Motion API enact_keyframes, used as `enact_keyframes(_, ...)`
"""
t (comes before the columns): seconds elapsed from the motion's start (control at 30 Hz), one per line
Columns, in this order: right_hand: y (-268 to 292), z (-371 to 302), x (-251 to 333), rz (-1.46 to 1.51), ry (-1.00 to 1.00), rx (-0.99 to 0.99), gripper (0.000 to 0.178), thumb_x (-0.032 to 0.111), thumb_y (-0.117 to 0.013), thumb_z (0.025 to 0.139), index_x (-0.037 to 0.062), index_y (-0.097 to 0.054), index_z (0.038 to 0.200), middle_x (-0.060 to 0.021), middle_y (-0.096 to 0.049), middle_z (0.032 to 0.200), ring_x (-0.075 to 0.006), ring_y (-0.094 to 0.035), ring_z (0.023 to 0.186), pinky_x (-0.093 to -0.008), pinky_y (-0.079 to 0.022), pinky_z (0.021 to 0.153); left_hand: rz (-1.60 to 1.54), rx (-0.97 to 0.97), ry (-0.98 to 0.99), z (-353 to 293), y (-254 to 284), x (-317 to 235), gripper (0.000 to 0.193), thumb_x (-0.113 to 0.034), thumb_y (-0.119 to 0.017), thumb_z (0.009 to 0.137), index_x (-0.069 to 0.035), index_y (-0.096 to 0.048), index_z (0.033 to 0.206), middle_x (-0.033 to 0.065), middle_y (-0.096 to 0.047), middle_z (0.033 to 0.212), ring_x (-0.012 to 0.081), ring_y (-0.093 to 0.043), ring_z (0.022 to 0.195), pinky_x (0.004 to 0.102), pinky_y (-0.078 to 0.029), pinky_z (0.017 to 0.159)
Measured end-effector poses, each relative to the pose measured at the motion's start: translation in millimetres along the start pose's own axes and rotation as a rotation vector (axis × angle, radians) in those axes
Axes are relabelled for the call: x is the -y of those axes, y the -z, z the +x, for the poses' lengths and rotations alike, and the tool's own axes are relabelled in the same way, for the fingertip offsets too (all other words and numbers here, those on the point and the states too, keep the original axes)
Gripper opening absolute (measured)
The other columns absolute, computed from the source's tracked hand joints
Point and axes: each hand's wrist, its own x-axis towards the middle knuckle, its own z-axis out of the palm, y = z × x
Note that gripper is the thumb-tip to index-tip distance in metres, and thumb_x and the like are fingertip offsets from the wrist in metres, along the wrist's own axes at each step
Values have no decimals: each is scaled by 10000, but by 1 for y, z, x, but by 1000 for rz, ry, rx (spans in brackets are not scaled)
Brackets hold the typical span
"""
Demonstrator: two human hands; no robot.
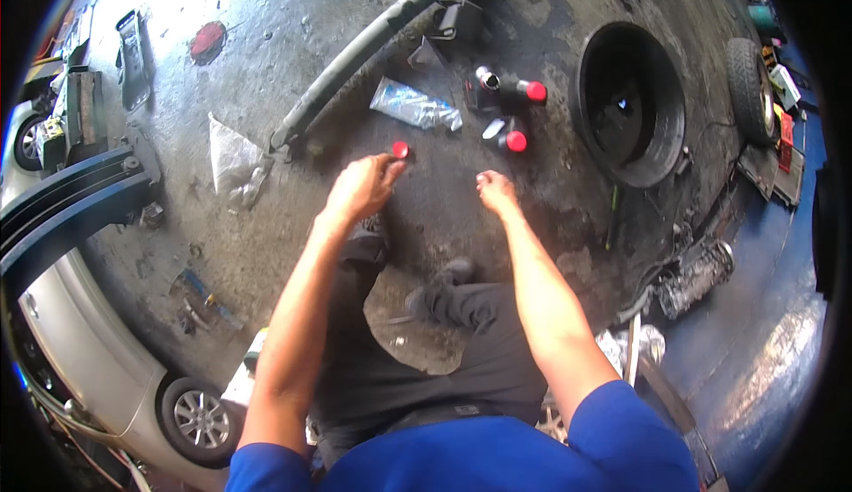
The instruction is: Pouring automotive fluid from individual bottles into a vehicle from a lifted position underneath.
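Observation:
My left hand [362, 188] is closed, its thumb and fingertips brought together at a round red bottle cap [400, 149]. My right hand [496, 192] hangs apart from it on the right, its fingers curled together; anything between them is too small to make out. Beyond the right hand are several dark bottles. One bottle [484, 97] shows a silvery top, while a red-capped bottle [532, 91] and a nearer red-capped bottle [515, 141] stand beside it. A clear plastic bag with blue print [414, 105] lies on the floor between the hands and a long grey bar.
The grey lift arm [364, 48] slants across the floor ahead. At the right sits a wide black drain tub [628, 106], with a tyre [751, 91] beyond it. Another clear bag [235, 159] lies at left, near a blue beam [80, 199] and a parked car [98, 341].

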Motion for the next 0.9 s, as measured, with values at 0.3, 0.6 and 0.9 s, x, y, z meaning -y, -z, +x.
enact_keyframes(0.3,-135,155,56,-353,405,-389,618,267,-664,951,62,-465,1499,-238,-508,1361,-428,-609,1154,-490,-549,957,361,-265,5,17,73,54,465,-420,-595,1034,-77,-636,1344,221,-718,1148,378,-699,1058,462,-541,915)
enact_keyframes(0.6,-115,242,129,-180,536,-397,456,319,-618,954,58,-619,1327,-246,-546,1361,-421,-611,1216,-507,-517,1015,298,-514,-66,-116,37,47,457,-305,-707,969,-113,-629,1376,189,-728,1084,340,-702,1005,433,-524,894)
enact_keyframes(0.9,-121,320,157,-280,424,-297,405,359,-662,894,101,-729,1198,-246,-596,1402,-409,-436,1423,-503,-387,1176,269,-373,129,-149,35,76,655,-260,-801,845,-107,-571,1438,181,-687,1221,370,-639,1157,445,-480,1005)
